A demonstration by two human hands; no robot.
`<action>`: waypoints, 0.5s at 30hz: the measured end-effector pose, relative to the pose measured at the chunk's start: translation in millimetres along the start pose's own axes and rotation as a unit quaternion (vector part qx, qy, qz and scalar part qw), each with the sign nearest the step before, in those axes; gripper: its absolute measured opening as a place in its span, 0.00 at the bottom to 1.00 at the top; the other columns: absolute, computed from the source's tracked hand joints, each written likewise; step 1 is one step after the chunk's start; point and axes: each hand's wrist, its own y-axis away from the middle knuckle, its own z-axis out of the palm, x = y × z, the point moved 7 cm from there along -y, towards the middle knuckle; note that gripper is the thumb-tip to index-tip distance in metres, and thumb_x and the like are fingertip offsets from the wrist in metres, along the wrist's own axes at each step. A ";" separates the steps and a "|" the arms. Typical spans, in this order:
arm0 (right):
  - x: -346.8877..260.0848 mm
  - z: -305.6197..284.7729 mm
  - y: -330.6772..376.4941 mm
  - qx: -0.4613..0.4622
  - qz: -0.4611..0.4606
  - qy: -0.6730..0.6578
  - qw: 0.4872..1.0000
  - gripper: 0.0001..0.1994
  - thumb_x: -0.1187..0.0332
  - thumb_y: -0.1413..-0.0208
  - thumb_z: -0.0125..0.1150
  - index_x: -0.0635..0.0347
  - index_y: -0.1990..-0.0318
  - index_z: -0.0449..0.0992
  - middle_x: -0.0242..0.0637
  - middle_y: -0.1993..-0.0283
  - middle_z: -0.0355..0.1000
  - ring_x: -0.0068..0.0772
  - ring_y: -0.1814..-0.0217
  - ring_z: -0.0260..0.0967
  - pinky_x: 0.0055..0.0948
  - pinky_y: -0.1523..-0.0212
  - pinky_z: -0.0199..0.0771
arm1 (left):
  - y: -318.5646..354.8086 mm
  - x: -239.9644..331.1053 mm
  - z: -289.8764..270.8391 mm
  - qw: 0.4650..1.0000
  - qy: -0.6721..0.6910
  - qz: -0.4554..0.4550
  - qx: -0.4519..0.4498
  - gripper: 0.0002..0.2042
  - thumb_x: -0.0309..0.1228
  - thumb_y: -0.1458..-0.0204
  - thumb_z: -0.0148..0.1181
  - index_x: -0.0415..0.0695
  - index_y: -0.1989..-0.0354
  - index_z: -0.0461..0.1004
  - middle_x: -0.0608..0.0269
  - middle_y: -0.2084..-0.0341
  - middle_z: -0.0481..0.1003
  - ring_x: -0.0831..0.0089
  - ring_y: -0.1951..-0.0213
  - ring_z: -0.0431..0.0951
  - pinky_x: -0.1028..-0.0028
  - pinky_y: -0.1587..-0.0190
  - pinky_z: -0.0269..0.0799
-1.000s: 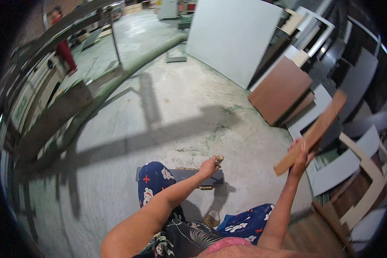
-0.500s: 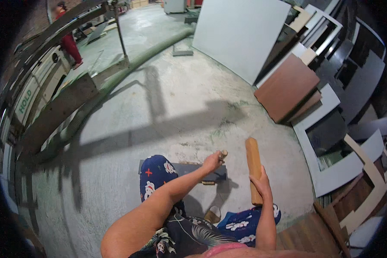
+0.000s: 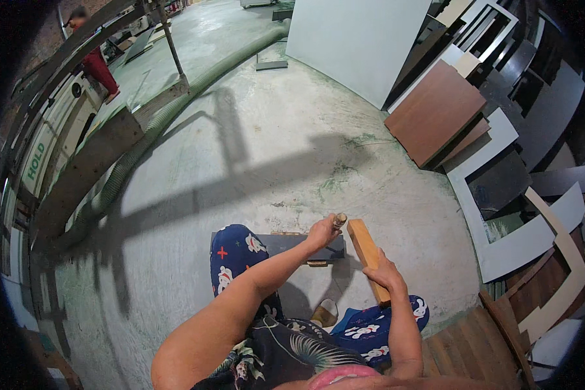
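Note:
My left hand (image 3: 321, 235) is closed around a short tool with a round wooden handle end (image 3: 340, 220); its lower part is hidden. It is over the right end of a dark grey board (image 3: 286, 246) lying low in front of me. My right hand (image 3: 388, 272) grips a long, squared wooden block (image 3: 364, 244) near its lower end. The block leans left, its top close to the handle end, with a small gap seeming to lie between them. A small wooden piece (image 3: 317, 264) shows at the board's near edge.
A ribbed green hose (image 3: 195, 88) crosses the floor beside a metal frame (image 3: 84, 172) at left. A large white panel (image 3: 351, 49), a brown board (image 3: 439, 114) and several offcuts (image 3: 507, 260) stand or lie at right. A person in red (image 3: 99, 68) stands far left.
The wooden block has tipped and moved left toward the handle end, with my right hand moving along. My left hand has risen slightly in view, which has also shifted a little.

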 end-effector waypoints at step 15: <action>3.6 27.5 -4.1 -0.099 -0.009 0.052 0.994 0.45 0.55 0.62 0.64 0.54 0.35 0.49 0.59 0.49 0.70 0.56 0.46 0.68 0.44 0.45 0.68 | -1.3 6.0 -6.9 0.999 0.006 0.013 0.032 0.21 0.37 0.53 0.64 0.43 0.58 0.59 0.44 0.71 0.75 0.44 0.64 0.76 0.52 0.65 0.71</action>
